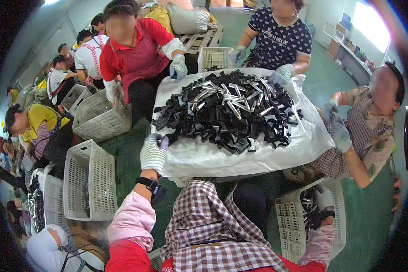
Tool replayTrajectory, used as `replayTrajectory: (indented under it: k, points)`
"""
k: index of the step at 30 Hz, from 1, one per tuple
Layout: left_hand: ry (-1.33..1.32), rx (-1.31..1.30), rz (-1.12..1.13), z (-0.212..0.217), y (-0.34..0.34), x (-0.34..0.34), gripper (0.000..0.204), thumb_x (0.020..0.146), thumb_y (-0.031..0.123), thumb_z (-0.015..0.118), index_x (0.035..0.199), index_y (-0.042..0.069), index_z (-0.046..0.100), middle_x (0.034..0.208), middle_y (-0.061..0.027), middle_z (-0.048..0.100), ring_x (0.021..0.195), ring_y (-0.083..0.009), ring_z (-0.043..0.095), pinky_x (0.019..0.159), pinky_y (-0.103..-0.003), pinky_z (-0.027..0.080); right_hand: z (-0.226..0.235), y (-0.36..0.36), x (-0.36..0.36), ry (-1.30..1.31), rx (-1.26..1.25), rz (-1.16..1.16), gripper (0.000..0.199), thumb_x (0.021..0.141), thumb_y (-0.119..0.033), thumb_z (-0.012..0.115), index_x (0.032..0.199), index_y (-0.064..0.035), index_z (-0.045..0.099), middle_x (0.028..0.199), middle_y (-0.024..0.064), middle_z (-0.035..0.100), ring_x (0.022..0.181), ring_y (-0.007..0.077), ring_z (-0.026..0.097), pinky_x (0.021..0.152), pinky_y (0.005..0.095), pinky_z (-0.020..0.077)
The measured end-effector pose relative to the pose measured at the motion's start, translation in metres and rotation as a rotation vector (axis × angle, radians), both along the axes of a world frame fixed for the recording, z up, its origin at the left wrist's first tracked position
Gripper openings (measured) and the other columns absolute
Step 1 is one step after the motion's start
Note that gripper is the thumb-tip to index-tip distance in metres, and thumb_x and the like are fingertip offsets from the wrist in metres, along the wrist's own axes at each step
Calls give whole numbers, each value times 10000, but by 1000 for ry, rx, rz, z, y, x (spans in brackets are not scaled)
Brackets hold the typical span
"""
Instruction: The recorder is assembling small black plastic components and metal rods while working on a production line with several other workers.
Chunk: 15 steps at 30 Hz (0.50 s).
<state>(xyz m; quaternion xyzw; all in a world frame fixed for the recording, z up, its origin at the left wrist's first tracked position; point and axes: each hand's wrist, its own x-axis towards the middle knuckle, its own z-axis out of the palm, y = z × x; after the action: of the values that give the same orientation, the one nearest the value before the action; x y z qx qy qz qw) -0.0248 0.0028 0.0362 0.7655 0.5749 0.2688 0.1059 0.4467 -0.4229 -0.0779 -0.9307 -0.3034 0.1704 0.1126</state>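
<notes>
Black and silver small parts [226, 111], largely unsorted, lie heaped on the white-sheeted counter [199, 158]; few sit in the white basket [294, 217] at lower right. Left hand [153, 152], gloved, fingers curled on the sheet edge, grasp unclear; right hand [323, 199] reaches into the basket, fingers hidden. Green floor [371, 213], crowded workroom.

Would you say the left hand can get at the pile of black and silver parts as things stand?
Probably yes. The left hand in its striped glove is at the near left edge of the white sheet, and the pile of black and silver parts lies just beyond it with nothing between them.
</notes>
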Motion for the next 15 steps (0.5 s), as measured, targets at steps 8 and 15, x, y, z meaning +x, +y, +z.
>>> replayTrajectory:
  k: [8,15]
  points:
    - [256,5,-197,-33,28,38,530,814,395,663,1209,62,545,1158,-188,598,1013,-378,597,869,-450,487,125,179,-108,-6,572,419,316,856,-147,617,1156,-46,607,1015,187,646,947,355,622,863,400,485]
    - [433,-53,-385,-33,9,46,520,826,273,631,1277,75,465,1082,-234,607,924,-399,611,794,-479,498,127,322,-124,-349,552,592,289,858,-180,591,1129,-79,592,987,164,643,900,357,621,791,448,498]
